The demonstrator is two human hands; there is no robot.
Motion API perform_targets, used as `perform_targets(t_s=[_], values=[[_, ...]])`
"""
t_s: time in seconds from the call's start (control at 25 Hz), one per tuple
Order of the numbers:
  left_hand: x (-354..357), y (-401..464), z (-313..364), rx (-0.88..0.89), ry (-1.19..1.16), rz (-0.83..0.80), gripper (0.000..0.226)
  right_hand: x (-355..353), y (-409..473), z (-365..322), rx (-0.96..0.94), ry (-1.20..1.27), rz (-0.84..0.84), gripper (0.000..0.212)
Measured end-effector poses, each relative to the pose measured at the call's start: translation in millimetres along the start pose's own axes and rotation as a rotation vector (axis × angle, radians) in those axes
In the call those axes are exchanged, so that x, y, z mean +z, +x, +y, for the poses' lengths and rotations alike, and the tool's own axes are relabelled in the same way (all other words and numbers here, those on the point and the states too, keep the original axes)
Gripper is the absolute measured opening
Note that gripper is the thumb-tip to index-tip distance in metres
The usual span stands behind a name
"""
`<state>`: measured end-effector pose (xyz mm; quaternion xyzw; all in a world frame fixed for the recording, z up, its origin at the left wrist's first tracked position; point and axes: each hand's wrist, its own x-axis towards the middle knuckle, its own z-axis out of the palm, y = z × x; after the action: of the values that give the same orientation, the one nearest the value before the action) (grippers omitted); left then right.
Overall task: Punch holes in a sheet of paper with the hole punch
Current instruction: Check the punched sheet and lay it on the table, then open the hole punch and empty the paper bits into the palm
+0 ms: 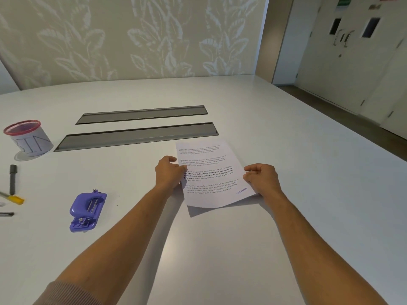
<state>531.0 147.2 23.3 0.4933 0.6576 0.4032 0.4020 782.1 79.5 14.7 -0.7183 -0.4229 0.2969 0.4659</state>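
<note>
A printed sheet of paper (211, 172) with a blue "RECEIVED" stamp is held just above the white table (286, 150); its near edge is lifted and casts a shadow. My left hand (168, 172) pinches the sheet's left edge. My right hand (262, 178) grips its right edge near the stamp. A purple hole punch (87, 210) lies on the table to the left, well apart from both hands and from the paper.
Two grey cable-slot covers (136, 136) are set into the table behind the paper. A red-rimmed cup marked "BIN" (28, 137) stands at the far left. A black marker (12, 179), a yellow-tipped tool (16, 199) and another pen (7, 214) lie by the left edge.
</note>
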Motion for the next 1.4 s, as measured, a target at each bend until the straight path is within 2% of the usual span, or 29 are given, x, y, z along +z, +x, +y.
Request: perform_targets(t_s=[0.16, 0.48, 0.6, 0.76, 0.88, 1.08, 1.4], values=[[7.8, 3.4, 2.2, 0.127, 0.184, 0.038, 0.031, 4.5, 5.3, -1.9, -0.041, -0.114, 0.062, 0.024], [14.8, 9.9, 6.8, 0.178, 0.237, 0.083, 0.004, 18.1, 12.3, -5.4, -0.122, -0.235, 0.18, 0.027], [16.7, 9.4, 5.8, 0.216, 0.326, 0.099, 0.016, 26.8, 10.1, -2.8, -0.164, -0.294, 0.189, 0.023], [16.1, 9.0, 0.8, 0.292, 0.439, 0.057, 0.019, 33.3, 5.1, 3.3, -0.23, -0.415, 0.192, 0.017], [13.1, 5.7, -0.3, 0.334, 0.425, 0.045, 0.022, 32.6, 1.8, 2.5, -0.238, -0.434, 0.201, 0.02], [-11.1, -6.8, -0.9, 0.385, 0.413, 0.116, 0.026, 38.0, -9.9, -16.6, -0.317, -0.472, 0.26, 0.025], [-89.9, -29.5, -13.4, 0.426, 0.46, 0.276, 0.025, 106.7, -61.9, -63.6, -0.464, -0.356, 0.051, 0.025]])
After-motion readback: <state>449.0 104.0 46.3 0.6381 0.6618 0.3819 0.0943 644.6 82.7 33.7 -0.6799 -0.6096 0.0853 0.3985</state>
